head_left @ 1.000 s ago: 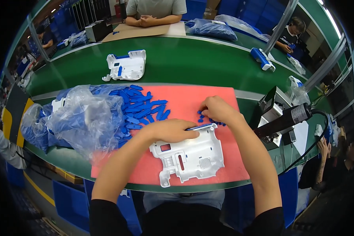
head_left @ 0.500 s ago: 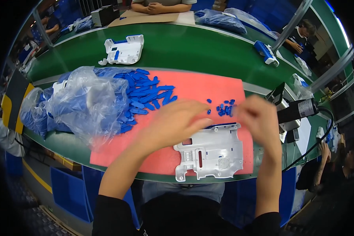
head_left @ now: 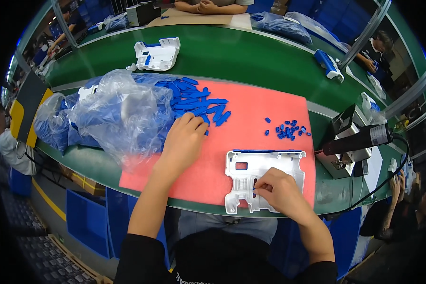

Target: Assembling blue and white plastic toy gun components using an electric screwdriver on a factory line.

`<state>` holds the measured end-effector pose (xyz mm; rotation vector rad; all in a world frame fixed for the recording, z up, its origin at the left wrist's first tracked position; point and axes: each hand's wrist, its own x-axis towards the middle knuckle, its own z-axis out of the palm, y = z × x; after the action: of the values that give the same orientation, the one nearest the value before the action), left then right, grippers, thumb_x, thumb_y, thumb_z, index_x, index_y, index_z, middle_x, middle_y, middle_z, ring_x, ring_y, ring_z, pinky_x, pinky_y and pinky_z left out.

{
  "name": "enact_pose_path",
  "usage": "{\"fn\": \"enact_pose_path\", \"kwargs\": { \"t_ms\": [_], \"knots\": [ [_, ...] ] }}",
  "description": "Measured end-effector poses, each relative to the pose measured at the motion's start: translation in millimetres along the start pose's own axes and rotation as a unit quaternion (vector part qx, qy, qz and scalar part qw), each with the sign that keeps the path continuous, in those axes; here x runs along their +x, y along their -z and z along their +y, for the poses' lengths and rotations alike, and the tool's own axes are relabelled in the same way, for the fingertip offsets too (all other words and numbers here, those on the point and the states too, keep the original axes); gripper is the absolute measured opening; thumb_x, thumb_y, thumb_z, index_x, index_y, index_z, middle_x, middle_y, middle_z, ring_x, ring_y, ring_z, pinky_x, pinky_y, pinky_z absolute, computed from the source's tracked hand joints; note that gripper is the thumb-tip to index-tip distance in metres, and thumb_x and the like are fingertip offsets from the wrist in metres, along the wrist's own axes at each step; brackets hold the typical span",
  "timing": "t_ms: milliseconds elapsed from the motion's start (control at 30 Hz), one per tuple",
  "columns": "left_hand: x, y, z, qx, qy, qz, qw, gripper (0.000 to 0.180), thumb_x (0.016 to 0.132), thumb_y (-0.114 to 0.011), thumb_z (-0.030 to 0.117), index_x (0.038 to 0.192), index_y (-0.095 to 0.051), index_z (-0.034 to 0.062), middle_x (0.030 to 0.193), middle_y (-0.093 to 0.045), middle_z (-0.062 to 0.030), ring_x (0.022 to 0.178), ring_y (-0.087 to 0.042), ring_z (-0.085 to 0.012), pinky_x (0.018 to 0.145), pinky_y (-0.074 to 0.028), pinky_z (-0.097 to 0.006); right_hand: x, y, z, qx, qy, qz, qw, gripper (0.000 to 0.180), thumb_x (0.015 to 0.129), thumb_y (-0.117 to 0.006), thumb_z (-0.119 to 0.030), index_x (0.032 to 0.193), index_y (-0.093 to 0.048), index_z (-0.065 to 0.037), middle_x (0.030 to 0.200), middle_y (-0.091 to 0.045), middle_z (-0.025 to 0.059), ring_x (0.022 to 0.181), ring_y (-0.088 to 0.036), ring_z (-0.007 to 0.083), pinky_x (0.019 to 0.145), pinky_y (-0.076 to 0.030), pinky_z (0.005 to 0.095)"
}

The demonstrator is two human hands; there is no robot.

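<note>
A white plastic housing panel lies flat on the pink foam mat near the front edge. My right hand rests on its lower middle, fingertips pinching a small blue piece at a slot in the panel. My left hand reaches to the edge of a pile of long blue plastic clips, fingers curled over one or two of them. A cluster of several small blue parts lies on the mat above the panel.
A clear plastic bag full of blue clips spreads over the mat's left end. A black electric screwdriver on a stand is at right. Another white panel and a blue-white part lie on the green belt. Other people sit around.
My left hand moved off the panel to the blue clip pile. My right hand came down from the small parts cluster onto the panel. The panel now lies square.
</note>
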<state>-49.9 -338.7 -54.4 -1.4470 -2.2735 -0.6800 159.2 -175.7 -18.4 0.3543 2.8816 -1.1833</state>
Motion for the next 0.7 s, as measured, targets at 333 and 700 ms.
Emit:
{"fn": "enact_pose_path", "kwargs": {
  "t_ms": [333, 700],
  "knots": [
    [11.5, -13.1, -3.6, 0.064, 0.019, -0.033, 0.997, 0.012, 0.071, -0.06, 0.008, 0.079, -0.064, 0.0006, 0.086, -0.058, -0.0086, 0.085, -0.05, -0.024, 0.073, -0.041, -0.036, -9.5, 15.1, -2.0, 0.039, 0.075, 0.138, 0.987, 0.01, 0.076, -0.068, -0.007, 0.081, -0.063, -0.001, 0.072, -0.057, 0.006, 0.059, -0.056, 0.0135, 0.052, -0.044, 0.0246],
    [43.2, -42.3, 13.2, 0.005, 0.005, 0.039, 0.999, 0.013, 0.07, -0.067, 0.013, 0.077, -0.064, 0.0022, 0.076, -0.057, -0.0083, 0.079, -0.054, -0.0263, 0.068, -0.044, -0.037, -10.3, 43.1, -12.7, 0.103, 0.079, 0.22, 0.967, 0.005, 0.075, -0.065, -0.002, 0.079, -0.064, 0.001, 0.074, -0.061, 0.006, 0.062, -0.055, 0.0117, 0.058, -0.044, 0.0224]
  ]
}}
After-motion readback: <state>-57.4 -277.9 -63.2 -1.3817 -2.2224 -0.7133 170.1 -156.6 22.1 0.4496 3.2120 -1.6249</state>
